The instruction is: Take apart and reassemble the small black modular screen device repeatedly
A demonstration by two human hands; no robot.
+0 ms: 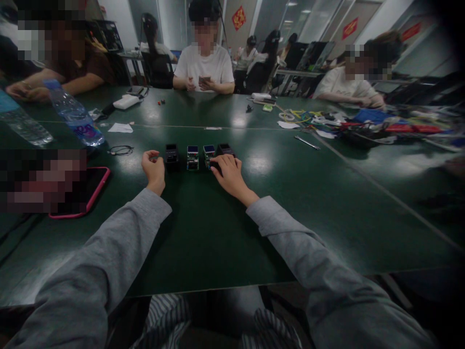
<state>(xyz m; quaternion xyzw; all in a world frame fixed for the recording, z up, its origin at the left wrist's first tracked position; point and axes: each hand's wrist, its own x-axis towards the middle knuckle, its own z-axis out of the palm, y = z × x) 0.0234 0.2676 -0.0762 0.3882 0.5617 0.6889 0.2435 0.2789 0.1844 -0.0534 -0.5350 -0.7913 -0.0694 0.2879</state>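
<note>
1. Four small block-like modules stand in a row on the dark green bench in front of me: a black module at the left end, then two modules with blue tops and, then a second black module at the right end.
2. My left hand rests on the bench just beside the left black module, loosely curled, its fingers drawn in and holding nothing that I can see; whether a fingertip touches the module I cannot tell.
3. My right hand lies palm down, its fingers narrowly spread and resting against the right end of the row (touching the right blue-topped module and the second black one, as far as I can make out), not closed round either.
4. Both my arms are in grey sleeves.
5. To my left lies a phone in a pink case, flat on the bench, and beyond it two plastic water bottles on their sides, with a small coil of black cable near them.
6. Across the bench a person in a white shirt sits holding a phone; other people sit at the left and right.
7. Far right, a heap of coloured parts and cables, with a metal wrench lying apart from it.
</note>
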